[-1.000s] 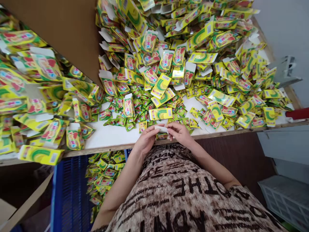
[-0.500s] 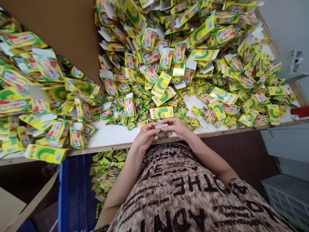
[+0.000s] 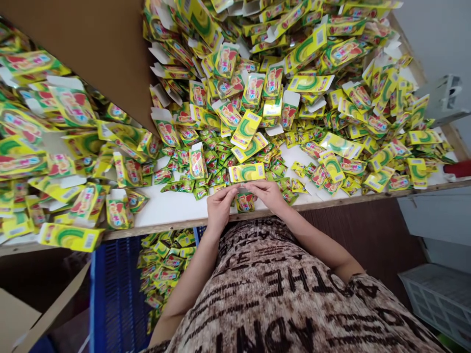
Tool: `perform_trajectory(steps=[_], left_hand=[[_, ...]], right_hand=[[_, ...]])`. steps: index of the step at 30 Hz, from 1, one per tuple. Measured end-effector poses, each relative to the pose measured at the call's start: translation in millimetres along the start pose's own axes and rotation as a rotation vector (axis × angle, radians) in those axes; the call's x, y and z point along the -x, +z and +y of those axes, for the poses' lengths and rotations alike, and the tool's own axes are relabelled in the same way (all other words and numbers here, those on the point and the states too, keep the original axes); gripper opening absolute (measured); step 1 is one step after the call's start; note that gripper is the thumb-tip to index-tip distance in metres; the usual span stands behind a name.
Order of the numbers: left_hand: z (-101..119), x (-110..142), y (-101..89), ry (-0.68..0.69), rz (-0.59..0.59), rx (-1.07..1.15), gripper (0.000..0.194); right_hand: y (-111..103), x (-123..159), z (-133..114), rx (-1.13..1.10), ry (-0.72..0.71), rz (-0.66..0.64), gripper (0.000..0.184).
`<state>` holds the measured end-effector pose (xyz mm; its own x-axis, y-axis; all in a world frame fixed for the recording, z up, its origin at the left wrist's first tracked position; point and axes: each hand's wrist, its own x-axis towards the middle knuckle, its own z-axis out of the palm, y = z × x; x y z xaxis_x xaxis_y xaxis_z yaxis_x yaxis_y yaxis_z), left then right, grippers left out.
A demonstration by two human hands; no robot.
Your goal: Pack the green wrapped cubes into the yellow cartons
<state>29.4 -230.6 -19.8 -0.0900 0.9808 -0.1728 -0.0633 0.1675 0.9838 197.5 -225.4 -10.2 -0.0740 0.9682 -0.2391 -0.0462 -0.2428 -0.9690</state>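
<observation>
A small green-and-yellow carton stands between my hands at the table's front edge, its printed face toward me. My left hand pinches the carton's top edge from the left. From the right, my right hand holds the same top edge, thumb and fingers together. Just beyond my fingers lies a flat yellow carton on a heap of small green sachets. An open-topped carton stands among the sachets to the left.
Many cartons are piled at the back and left of the white table. A large brown cardboard panel leans between the piles. Below, a blue crate stands beside more filled packs. A red object lies far right.
The carton's pale top flap, seen between my fingers before, has folded down. The carton's printed front now shows more, and my hands have drawn slightly apart, fingertips still on its top.
</observation>
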Motion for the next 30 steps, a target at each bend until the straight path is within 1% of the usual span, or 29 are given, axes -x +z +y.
perform_trajectory(steps=[3, 5, 7, 8, 10, 13, 15, 18, 20, 21, 22, 23, 24, 25, 26, 27, 28, 30], left_hand=[[1, 0, 0.3, -0.016, -0.012, 0.024, 0.029], [3, -1, -0.1, -0.027, -0.054, 0.034, 0.033], [4, -2, -1.7, -0.008, -0.110, 0.010, 0.031], [4, -3, -2.9, 0.022, -0.136, -0.015, 0.027], [2, -5, -6.2, 0.125, -0.166, -0.081, 0.019], [-2, -6, -12.2, 0.341, -0.183, -0.198, 0.012], [-5, -6, -16.0, 0.465, -0.217, -0.264, 0.012], [-8, -3, -19.1, 0.559, -0.279, -0.334, 0.015], [-8, 0, -19.2, 0.590, -0.307, -0.376, 0.016], [-7, 2, -18.9, 0.602, -0.325, -0.400, 0.017], [-7, 3, -18.5, 0.610, -0.350, -0.430, 0.020], [-7, 3, -18.0, 0.613, -0.380, -0.457, 0.024], [-8, 3, -17.4, 0.609, -0.412, -0.480, 0.028], [-9, 2, -16.6, 0.600, -0.444, -0.496, 0.031], [-10, 1, -15.3, 0.586, -0.471, -0.503, 0.033], [-11, -1, -13.8, 0.569, -0.488, -0.498, 0.033], [-12, -3, -12.1, 0.549, -0.495, -0.484, 0.033], [-10, -4, -10.8, 0.487, -0.466, -0.440, 0.032]], right_hand=[[2, 0, 3, 0.004, 0.008, 0.034, 0.030], [4, 1, 4, 0.023, -0.011, 0.061, 0.028], [4, 3, 4, 0.051, -0.059, 0.086, 0.024], [4, 4, 4, 0.063, -0.090, 0.088, 0.022], [2, 7, 3, 0.082, -0.154, 0.069, 0.018], [-1, 10, 7, 0.108, -0.266, 0.042, 0.016], [-3, 14, 12, 0.171, -0.379, 0.050, 0.016], [-6, 22, 18, 0.355, -0.546, 0.039, 0.019], [-15, 26, 19, 0.495, -0.609, -0.032, 0.024], [-23, 26, 17, 0.559, -0.622, -0.061, 0.027], [-33, 24, 14, 0.627, -0.619, -0.050, 0.029], [-46, 21, 11, 0.708, -0.598, -0.008, 0.030], [-61, 17, 7, 0.803, -0.546, 0.096, 0.031], [-77, 11, 3, 0.930, -0.460, 0.238, 0.033], [-93, 4, -1, 1.083, -0.350, 0.327, 0.039], [-108, -3, -3, 1.230, -0.234, 0.349, 0.045], [-121, -9, -5, 1.346, -0.146, 0.319, 0.045], [-143, -21, -8, 1.482, -0.063, 0.215, 0.038]])
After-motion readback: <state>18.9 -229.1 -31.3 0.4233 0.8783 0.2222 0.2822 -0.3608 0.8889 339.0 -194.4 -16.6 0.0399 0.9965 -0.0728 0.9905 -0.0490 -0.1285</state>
